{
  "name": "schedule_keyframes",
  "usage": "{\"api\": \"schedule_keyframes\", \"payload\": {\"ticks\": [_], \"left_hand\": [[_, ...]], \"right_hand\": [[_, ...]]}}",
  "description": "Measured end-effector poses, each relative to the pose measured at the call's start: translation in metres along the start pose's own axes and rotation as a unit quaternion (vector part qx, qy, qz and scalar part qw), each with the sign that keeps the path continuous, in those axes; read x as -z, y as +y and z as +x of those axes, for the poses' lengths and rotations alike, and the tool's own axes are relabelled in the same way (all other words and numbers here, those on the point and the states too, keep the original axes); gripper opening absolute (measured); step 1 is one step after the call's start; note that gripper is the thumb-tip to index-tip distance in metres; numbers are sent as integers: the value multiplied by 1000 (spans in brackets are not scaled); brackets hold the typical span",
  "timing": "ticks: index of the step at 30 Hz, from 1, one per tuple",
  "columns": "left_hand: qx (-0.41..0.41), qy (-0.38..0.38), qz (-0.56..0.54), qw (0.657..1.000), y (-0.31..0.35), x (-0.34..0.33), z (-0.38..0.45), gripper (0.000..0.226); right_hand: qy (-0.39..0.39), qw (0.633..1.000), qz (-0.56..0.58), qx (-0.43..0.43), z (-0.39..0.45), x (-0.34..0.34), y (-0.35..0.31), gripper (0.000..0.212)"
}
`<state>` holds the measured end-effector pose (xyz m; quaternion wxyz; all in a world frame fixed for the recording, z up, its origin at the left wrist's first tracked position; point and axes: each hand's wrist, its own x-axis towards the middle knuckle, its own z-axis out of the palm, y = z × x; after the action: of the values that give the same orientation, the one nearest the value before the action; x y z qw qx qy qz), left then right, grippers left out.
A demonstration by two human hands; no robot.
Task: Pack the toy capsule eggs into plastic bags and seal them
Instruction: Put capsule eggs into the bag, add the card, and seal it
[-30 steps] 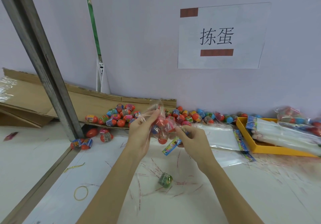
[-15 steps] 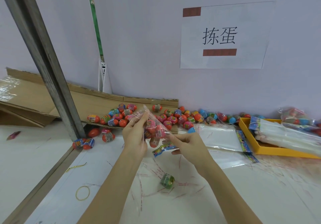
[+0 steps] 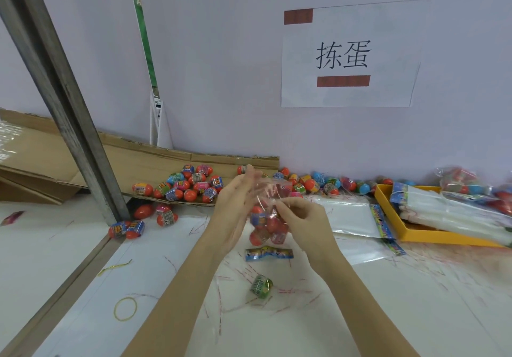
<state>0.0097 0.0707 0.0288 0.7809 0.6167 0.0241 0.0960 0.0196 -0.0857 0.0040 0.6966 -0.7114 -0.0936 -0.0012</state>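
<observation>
Above the middle of the white table [image 3: 388, 315], the left hand [image 3: 235, 207] holds its fingers nearly straight against the side of a clear plastic bag [image 3: 270, 212] with red capsule eggs inside, and the right hand [image 3: 303, 218] pinches the thin crinkled film at its neck. Below the bag hangs a printed header strip [image 3: 269, 253]. Near it lies a green egg [image 3: 261, 287] and, left, a yellow rubber band [image 3: 125, 308]. Far, glossy loose eggs [image 3: 191, 185] lie on flat brown cardboard [image 3: 155, 160] along the pale wall [image 3: 221, 66], which carries a paper sign [image 3: 350, 52]. Right stands an orange tray [image 3: 415, 235].
</observation>
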Motion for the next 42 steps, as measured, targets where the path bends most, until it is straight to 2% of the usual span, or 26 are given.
{"api": "schedule_keyframes", "payload": {"ticks": [1, 3, 6, 8, 12, 16, 18, 21, 23, 27, 31, 34, 36, 39, 42], "left_hand": [[13, -5, 4, 1000, 2, 0, 1, 71], [25, -35, 80, 996, 3, 5, 1, 69], [37, -144, 230, 962, -5, 17, -3, 49], [36, -191, 241, 951, -10, 18, -4, 31], [18, -165, 225, 960, -13, 15, -2, 21], [38, -162, 182, 969, -16, 14, 0, 26], [53, -164, 156, 973, -17, 14, 2, 30], [75, -167, 122, 976, -16, 11, 4, 31], [42, -153, 179, 971, -17, 6, 2, 31], [-27, -134, 246, 960, -21, -1, -2, 39], [-33, -196, 295, 935, -20, 1, -5, 49], [-33, -195, 307, 931, -17, 2, -6, 62], [-39, -185, 312, 931, -16, 3, -7, 60], [-52, -172, 317, 931, -18, 3, -7, 57], [-55, -148, 295, 942, -20, 1, -6, 59]], "right_hand": [[22, 1000, 18, -7, 1, 2, 1, 12], [59, 997, 52, -22, 3, 5, 1, 12], [104, 992, 70, -24, 5, 9, 0, 10], [120, 991, 62, -18, 5, 11, -1, 11], [127, 989, 74, -14, 5, 14, -5, 12], [7, 996, 81, -40, 2, 11, -10, 27], [-21, 996, 75, -38, 2, 9, -10, 28], [11, 998, 61, -26, 1, 6, -10, 26], [46, 997, 54, -22, -1, 4, -8, 19], [99, 988, 103, -65, -1, 4, -5, 23], [54, 978, 172, -101, 0, 8, -15, 28], [3, 987, 143, -71, -1, 6, -18, 42], [-9, 992, 116, -49, -1, 5, -16, 34], [19, 992, 117, -36, 0, 7, -12, 12], [69, 989, 122, -37, 3, 8, -7, 8]]}}
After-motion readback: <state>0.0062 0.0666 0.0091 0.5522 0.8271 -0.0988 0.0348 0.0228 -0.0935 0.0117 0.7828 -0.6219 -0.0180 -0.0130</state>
